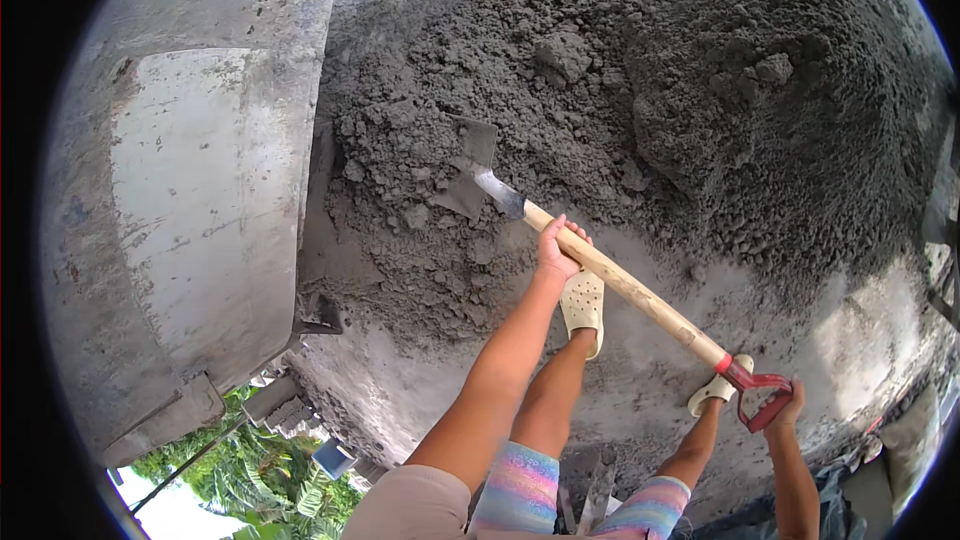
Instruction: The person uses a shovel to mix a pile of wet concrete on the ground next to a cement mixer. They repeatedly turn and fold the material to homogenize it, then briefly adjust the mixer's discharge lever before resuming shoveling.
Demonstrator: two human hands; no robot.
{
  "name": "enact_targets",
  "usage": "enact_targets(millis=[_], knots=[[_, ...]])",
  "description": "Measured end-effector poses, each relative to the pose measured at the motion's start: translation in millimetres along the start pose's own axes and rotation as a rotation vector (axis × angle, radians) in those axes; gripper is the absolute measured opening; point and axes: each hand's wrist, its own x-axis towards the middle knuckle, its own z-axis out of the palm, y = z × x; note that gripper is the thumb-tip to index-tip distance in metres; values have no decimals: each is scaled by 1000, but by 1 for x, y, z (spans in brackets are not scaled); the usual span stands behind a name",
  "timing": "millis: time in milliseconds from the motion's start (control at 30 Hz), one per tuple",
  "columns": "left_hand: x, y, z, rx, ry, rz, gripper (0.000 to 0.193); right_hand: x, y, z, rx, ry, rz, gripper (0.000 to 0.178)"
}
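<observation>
A shovel point(640, 292) with a pale wooden shaft slants across the middle of the view. Its metal blade point(478, 155) is partly sunk in a heap of damp grey mix point(560, 70), which covers part of the blade. My left hand point(563, 242) wraps round the shaft just behind the metal socket. At the lower right, my right hand point(785, 408) is closed on the red D-shaped grip point(745, 385) at the shovel's end.
On the left stands a large grey and white metal panel point(210, 160), close to the blade. My feet, in cream clogs point(583, 310), stand on the dusty floor point(640, 340) at the heap's near edge. Green plants point(270, 470) show at the lower left.
</observation>
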Motion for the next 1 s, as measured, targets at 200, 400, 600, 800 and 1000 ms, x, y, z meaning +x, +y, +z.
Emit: enact_targets(millis=[200,400,600,800,1000], knots=[[35,-22,-15,125,202,62,20,71,86,8,211,-120,131,32],[-3,-54,-37,337,381,60,12,40,132,-89,248,-85,42,31],[-92,-218,-44,412,413,-110,13,-7,124,-277,321,5,180,39],[-175,-362,-3,585,343,-141,12,-52,135,-446,346,111,230,44],[-255,-417,89,869,241,13,12,-72,179,-480,446,31,531,39]])
